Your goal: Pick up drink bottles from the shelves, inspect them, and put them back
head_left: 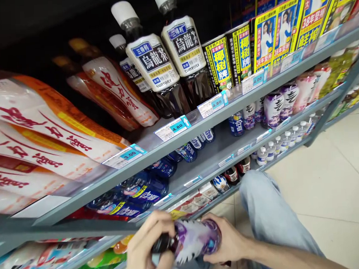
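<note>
A purple-and-white drink bottle (190,240) with a dark cap (163,242) lies tilted on its side between my hands, low in the view. My left hand (149,245) is closed around the cap end, its fingers slightly blurred. Around the bottle's base wraps my right hand (226,238), thumb and fingers on opposite sides. Similar purple-and-white bottles (274,109) stand on the middle shelf at the right.
On the upper shelf (185,124) stand oolong tea bottles (153,63), orange-and-white bottles (40,119) and coconut drink cans (220,64). Blue bottles (140,190) sit below. A bent knee in jeans (264,198) is close to the lowest shelf, above the tiled floor (340,180).
</note>
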`<state>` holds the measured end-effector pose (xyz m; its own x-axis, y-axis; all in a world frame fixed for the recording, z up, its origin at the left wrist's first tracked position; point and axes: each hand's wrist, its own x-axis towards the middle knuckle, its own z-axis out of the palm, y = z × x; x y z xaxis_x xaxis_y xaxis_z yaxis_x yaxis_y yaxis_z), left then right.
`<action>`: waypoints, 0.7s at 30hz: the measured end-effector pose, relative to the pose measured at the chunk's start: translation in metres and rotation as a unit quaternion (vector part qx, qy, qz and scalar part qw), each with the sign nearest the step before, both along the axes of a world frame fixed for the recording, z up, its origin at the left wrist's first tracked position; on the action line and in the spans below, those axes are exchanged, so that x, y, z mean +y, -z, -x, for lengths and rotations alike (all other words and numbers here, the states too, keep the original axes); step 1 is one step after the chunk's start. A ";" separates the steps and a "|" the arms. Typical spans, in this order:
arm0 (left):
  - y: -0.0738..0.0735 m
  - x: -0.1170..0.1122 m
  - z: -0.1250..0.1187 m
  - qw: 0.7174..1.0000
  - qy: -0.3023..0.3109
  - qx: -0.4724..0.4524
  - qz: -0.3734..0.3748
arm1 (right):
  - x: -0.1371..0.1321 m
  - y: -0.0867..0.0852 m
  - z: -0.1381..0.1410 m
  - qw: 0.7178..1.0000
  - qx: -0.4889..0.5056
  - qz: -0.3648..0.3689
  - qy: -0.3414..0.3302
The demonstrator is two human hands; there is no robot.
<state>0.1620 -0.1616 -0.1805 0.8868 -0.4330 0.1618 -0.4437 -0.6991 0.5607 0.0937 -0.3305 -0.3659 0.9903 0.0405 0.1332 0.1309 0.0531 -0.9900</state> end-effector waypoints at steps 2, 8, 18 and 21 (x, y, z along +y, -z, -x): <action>0.000 -0.027 -0.030 0.991 0.087 0.051 0.094 | 0.001 -0.002 -0.002 0.999 0.009 -0.048 0.015; 0.063 -0.068 -0.095 0.830 0.197 0.241 0.462 | 0.000 -0.014 -0.011 0.991 0.050 -0.125 0.003; 0.109 -0.072 -0.098 0.668 0.209 0.446 0.558 | 0.000 0.007 0.003 0.983 0.145 -0.092 -0.071; 0.116 -0.071 -0.097 0.646 0.240 0.438 0.578 | -0.004 0.021 0.016 0.969 0.194 -0.127 -0.082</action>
